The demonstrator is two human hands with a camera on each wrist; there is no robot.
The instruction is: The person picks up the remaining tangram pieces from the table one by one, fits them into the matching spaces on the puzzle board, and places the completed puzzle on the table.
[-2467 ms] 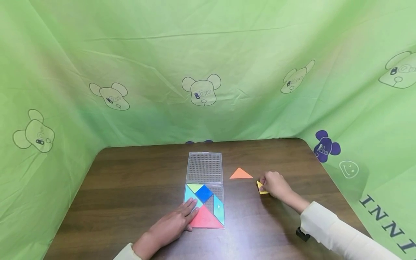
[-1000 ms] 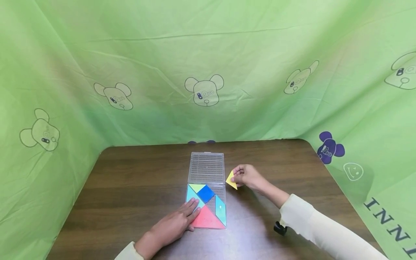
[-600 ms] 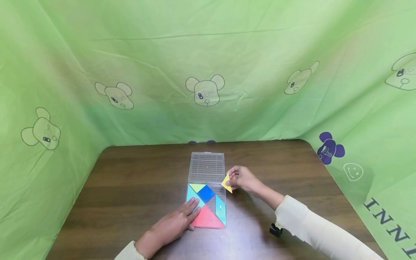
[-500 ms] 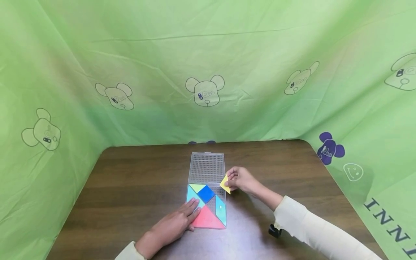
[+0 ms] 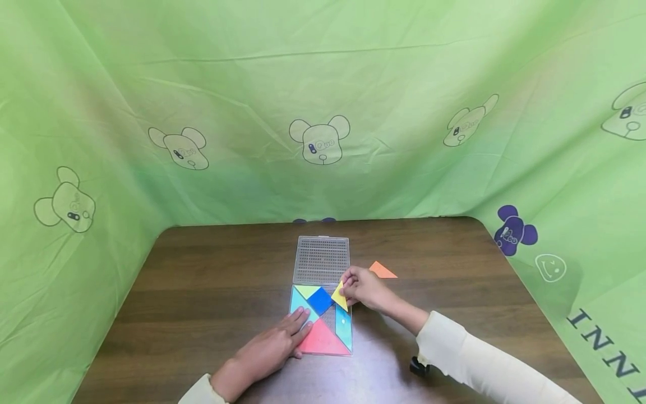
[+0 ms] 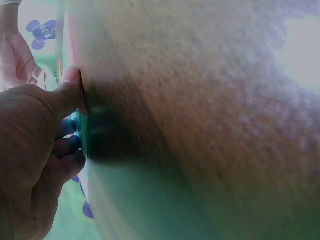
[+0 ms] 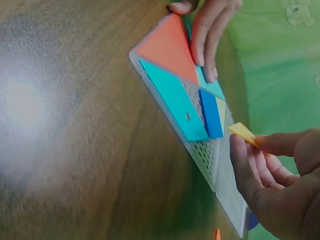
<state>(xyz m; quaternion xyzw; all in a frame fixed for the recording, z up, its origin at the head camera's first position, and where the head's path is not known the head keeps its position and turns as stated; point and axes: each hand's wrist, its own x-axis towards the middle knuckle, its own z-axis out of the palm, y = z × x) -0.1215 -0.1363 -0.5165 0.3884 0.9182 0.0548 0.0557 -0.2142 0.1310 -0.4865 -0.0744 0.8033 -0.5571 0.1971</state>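
My right hand (image 5: pixel 367 290) pinches a yellow tangram triangle (image 5: pixel 340 295) between thumb and fingers. In the head view it overlaps the upper right of the tangram case; in the right wrist view the piece (image 7: pixel 243 133) is raised and tilted. The clear case (image 5: pixel 321 261) lies unfolded on the table. Its near half holds a red triangle (image 5: pixel 324 339), a teal triangle (image 5: pixel 296 301), a blue square (image 5: pixel 319 301), a lime triangle (image 5: pixel 305 290) and a teal parallelogram (image 5: pixel 344 327). My left hand (image 5: pixel 267 345) rests with extended fingers on the teal triangle and the case's left edge.
An orange triangle (image 5: pixel 383 270) lies on the wooden table (image 5: pixel 212 280) right of the case, partly behind the right hand. Green cloth (image 5: pixel 242 185) printed with bear faces hangs around the table's far side and both flanks.
The right hand has picked the yellow triangle off the table at right and carried it left over the case's edge. The orange triangle, hidden for a while, shows again. The left hand stays put.
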